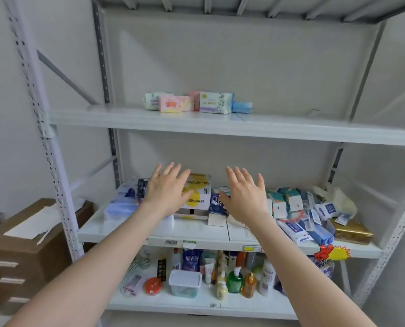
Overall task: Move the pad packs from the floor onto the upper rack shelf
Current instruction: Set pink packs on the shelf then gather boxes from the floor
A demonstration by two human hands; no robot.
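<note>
Head view: left grip & right grip both spread wide, holding nothing. Row of pad packs sits on upper shelf, above & beyond both grips, running left-right; floor not in view.

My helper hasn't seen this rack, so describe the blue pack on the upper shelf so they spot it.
On the white metal rack, find the upper shelf with its one short row of pad packs. The blue pack lies at the row's right end. It alone is plain light blue and sits lower than the white and purple pack beside it.
</note>
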